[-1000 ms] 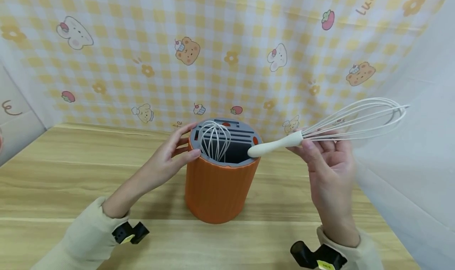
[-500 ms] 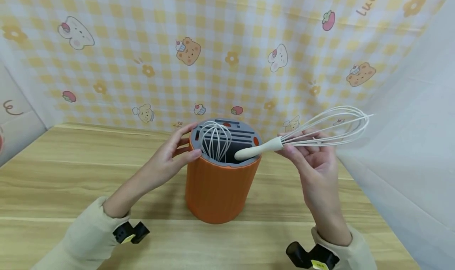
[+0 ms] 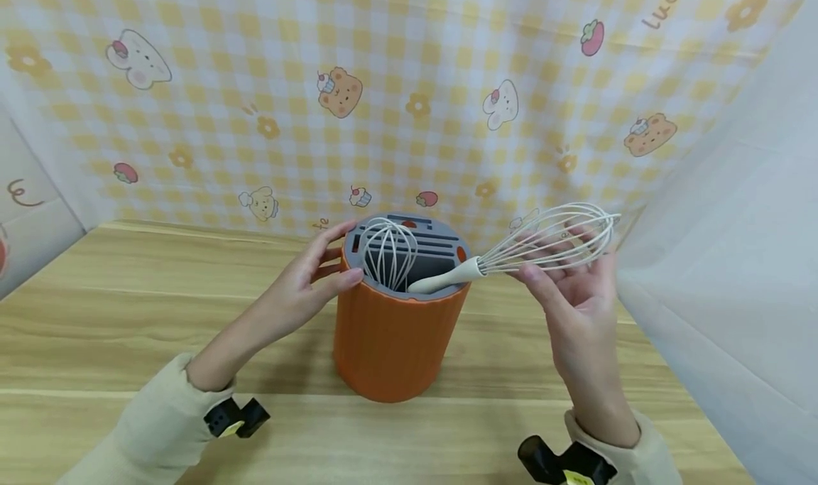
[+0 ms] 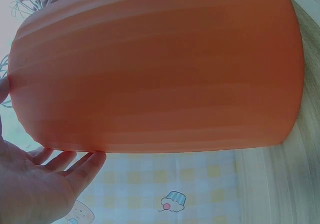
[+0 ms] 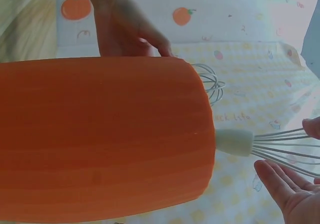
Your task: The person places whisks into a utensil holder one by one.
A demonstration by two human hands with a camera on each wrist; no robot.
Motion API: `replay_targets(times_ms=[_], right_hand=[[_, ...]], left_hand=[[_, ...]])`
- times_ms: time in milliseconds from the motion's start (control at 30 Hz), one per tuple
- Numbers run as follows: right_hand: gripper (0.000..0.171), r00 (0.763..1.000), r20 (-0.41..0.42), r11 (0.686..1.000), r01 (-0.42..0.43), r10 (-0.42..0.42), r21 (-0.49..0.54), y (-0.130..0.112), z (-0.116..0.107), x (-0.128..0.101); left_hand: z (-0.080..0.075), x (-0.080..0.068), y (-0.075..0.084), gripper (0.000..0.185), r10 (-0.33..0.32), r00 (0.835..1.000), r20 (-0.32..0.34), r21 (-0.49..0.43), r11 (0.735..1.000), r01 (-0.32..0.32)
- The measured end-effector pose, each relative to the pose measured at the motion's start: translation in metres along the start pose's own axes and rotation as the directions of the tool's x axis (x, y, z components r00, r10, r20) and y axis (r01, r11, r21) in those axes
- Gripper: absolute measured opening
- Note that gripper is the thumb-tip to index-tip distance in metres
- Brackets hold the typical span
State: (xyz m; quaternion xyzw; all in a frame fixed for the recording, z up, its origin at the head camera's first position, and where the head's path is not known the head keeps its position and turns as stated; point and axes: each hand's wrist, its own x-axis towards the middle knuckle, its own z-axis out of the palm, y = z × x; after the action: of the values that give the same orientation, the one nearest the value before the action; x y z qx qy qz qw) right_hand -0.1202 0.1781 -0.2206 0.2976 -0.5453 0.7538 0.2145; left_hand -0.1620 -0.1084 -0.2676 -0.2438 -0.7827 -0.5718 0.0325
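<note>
Cream sleeve and left hand (image 3: pixel 299 290) come in from the near left of the wooden table (image 3: pixel 128 314); the hand's relaxed fingers and thumb lie against the upper rim of the orange holder (image 3: pixel 396 343), touching it without curling round it. In the left wrist view the palm is spread beside the ribbed orange wall. The holder stands upright toward the back edge of the table, about midway along it, with a grey slotted insert (image 3: pixel 434 247) on top. One white whisk (image 3: pixel 386 254) stands in the insert's large opening, wires up.

Further right, a second whisk (image 3: pixel 511 258) lies tilted, its cream handle end resting on the holder's near right rim and dipping into the opening, its wire cage pointing up and right. The right hand (image 3: pixel 575 300) holds this whisk by the wires just past the handle, fingers curled lightly about them from below. Behind the table hangs a yellow checked cloth (image 3: pixel 409 101) printed with bears and rabbits.
</note>
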Motion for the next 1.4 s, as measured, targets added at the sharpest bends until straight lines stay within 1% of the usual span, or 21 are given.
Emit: replay_targets(times_ms=[100, 200, 333, 567, 933, 1100, 1167, 1300, 1400], right_hand=[[0.054, 0.999, 0.013, 0.999, 0.050, -0.050, 0.008, -0.003, -0.001, -0.001], [0.061, 0.996, 0.020, 0.995, 0.086, -0.087, 0.040, -0.004, -0.001, 0.000], [0.069, 0.994, 0.015, 0.994, 0.109, -0.110, 0.021, -0.005, 0.000, -0.001], [0.070, 0.985, 0.095, 0.989, 0.145, -0.142, -0.026, 0.001, -0.001, 0.000], [0.069, 0.983, 0.136, 0.986, 0.137, -0.123, -0.099, 0.005, -0.001, 0.001], [0.069, 0.983, 0.152, 0.986, 0.121, -0.103, -0.113, 0.009, 0.001, 0.003], [0.069, 0.983, 0.164, 0.987, 0.103, -0.082, -0.126, 0.012, 0.003, 0.003], [0.068, 0.983, 0.177, 0.980, 0.072, -0.039, -0.187, 0.019, 0.006, 0.002], [0.068, 0.983, 0.180, 0.972, 0.073, -0.033, -0.222, 0.022, 0.007, 0.000]], left_hand=[[0.001, 0.000, -0.001, 0.061, 0.007, 1.000, 0.001, 0.004, 1.000, -0.007], [0.001, 0.001, -0.001, 0.061, 0.012, 1.000, 0.001, 0.004, 1.000, -0.012], [0.001, 0.000, -0.002, 0.061, 0.008, 1.000, 0.001, -0.002, 1.000, -0.008], [0.001, 0.000, -0.001, 0.060, 0.016, 1.000, 0.003, -0.007, 1.000, -0.016], [0.001, 0.000, 0.000, 0.060, 0.010, 1.000, -0.001, -0.004, 1.000, -0.010], [0.000, 0.000, 0.000, 0.060, 0.006, 1.000, 0.002, -0.010, 1.000, -0.006], [0.000, 0.000, 0.000, 0.061, 0.005, 1.000, 0.002, -0.008, 1.000, -0.005], [0.000, 0.000, -0.001, 0.061, -0.006, 1.000, 0.005, -0.011, 1.000, 0.006], [0.000, 0.001, -0.001, 0.062, -0.005, 1.000, 0.008, -0.013, 1.000, 0.005]])
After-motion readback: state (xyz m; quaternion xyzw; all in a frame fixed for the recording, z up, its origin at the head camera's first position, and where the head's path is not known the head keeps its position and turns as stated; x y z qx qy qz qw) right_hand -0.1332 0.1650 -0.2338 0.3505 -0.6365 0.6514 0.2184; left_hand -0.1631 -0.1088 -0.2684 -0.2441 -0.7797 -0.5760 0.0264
